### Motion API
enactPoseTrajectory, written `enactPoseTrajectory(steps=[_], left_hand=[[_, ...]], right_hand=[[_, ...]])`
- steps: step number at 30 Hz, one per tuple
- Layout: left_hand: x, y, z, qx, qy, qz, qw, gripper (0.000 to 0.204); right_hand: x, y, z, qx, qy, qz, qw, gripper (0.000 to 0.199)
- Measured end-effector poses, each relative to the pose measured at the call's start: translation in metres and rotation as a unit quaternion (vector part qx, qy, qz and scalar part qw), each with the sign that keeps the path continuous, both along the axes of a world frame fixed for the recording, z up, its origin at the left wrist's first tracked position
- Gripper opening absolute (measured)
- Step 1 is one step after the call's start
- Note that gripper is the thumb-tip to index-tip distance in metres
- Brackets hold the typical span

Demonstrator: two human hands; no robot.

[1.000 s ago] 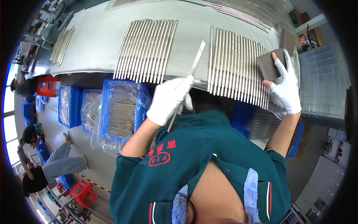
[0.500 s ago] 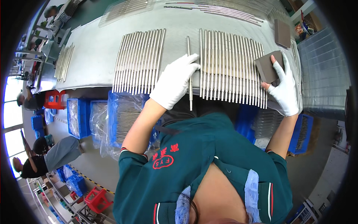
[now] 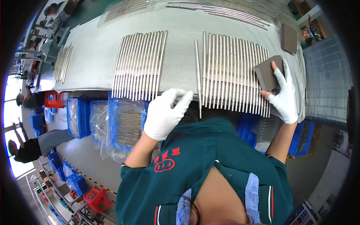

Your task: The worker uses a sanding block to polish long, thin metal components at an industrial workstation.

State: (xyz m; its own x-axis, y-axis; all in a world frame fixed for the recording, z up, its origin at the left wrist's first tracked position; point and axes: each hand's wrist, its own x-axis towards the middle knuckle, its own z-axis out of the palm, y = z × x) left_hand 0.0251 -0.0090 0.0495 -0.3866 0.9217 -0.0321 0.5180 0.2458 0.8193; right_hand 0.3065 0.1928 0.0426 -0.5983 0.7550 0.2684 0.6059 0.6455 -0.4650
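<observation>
My left hand (image 3: 165,114), in a white fingerless-tipped glove, is off the table's front edge. Its fingers curl loosely, with a gap between thumb and fingers and nothing visible in them. Just right of it a single metal rod (image 3: 198,71) lies slightly apart from a row of silver rods (image 3: 228,67), its lower end jutting past the edge. At that row's right end my right hand (image 3: 284,95), gloved with thumb and a finger bare, grips a grey-brown rectangular block (image 3: 268,73). The block covers part of the last rods. Another row of rods (image 3: 139,63) lies to the left.
A second brown block (image 3: 288,38) lies at the back right. Farther back are thin rods (image 3: 234,15) and a dark drill bit (image 3: 180,7). More rods (image 3: 63,63) lie far left. Blue crates (image 3: 127,122) stand below the table; clear plastic boxes (image 3: 325,78) are at right.
My left hand has let go of the single rod and drawn back toward me, off the table. That rod now lies closer to the right-hand row. My right hand still holds the block.
</observation>
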Motion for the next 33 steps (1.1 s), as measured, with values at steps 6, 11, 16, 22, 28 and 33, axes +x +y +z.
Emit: enactPoseTrajectory(steps=[6, 11, 16, 22, 28, 33], left_hand=[[0.015, 0.008, -0.035, -0.196, -0.367, 0.004, 0.91, 0.047], [0.013, 0.008, -0.04, -0.18, -0.414, -0.009, 0.892, 0.044], [0.011, -0.037, -0.047, -0.183, -0.475, -0.001, 0.861, 0.034], [0.011, -0.012, -0.06, -0.098, -0.608, 0.02, 0.787, 0.05], [0.016, -0.003, -0.063, -0.073, -0.615, 0.03, 0.784, 0.047], [0.019, 0.003, -0.056, -0.071, -0.549, 0.047, 0.832, 0.046]], right_hand=[[-0.041, -0.014, 0.017, -0.023, -0.016, 0.139, 0.99, 0.093], [-0.067, -0.022, 0.022, -0.022, -0.053, 0.191, 0.98, 0.093], [-0.062, -0.023, 0.015, 0.073, -0.132, 0.191, 0.97, 0.095], [-0.067, -0.033, 0.029, -0.019, -0.177, 0.127, 0.976, 0.09], [-0.073, -0.038, 0.03, 0.011, -0.108, 0.153, 0.982, 0.079], [-0.134, -0.043, 0.038, 0.15, -0.088, 0.248, 0.953, 0.063]])
